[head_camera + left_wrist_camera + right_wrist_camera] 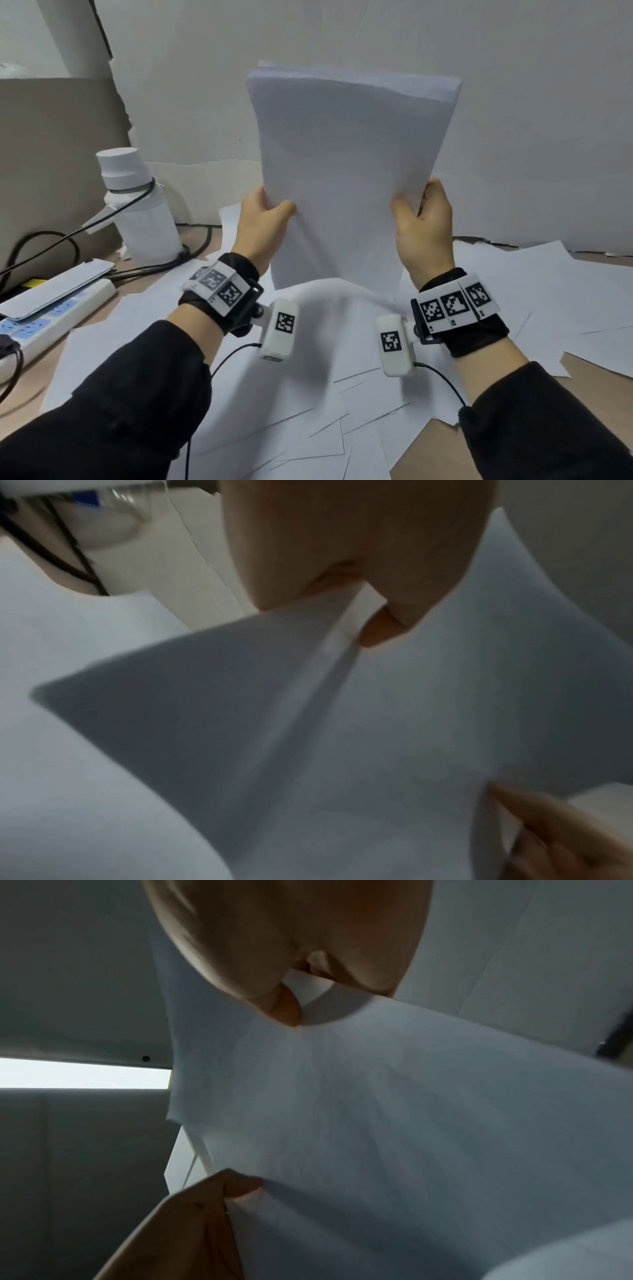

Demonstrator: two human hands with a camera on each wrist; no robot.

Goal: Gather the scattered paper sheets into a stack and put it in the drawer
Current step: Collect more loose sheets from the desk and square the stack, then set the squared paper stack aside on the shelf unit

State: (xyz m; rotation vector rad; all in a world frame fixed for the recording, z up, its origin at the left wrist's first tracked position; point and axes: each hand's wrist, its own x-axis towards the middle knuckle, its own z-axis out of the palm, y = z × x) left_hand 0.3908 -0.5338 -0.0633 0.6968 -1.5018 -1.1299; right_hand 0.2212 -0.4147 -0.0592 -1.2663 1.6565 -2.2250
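A stack of white paper sheets [346, 164] stands upright in front of me, lifted above the desk. My left hand [263, 219] grips its left edge, thumb on the near face and fingers behind. My right hand [421, 219] grips the right edge the same way. The left wrist view shows the stack [377, 723] pinched under my left hand [359, 588], with the other hand at the lower right. In the right wrist view my right hand [291, 961] pinches the stack [394, 1123]. Several loose sheets [308, 394] lie scattered flat on the desk below. No drawer is in view.
A white bottle [137, 205] stands at the left by the wall. A power strip [51, 325] with a flat white device [58, 287] on it and black cables [44, 246] lie at the left edge. More loose sheets [548, 291] spread to the right. A white wall [513, 102] rises close behind.
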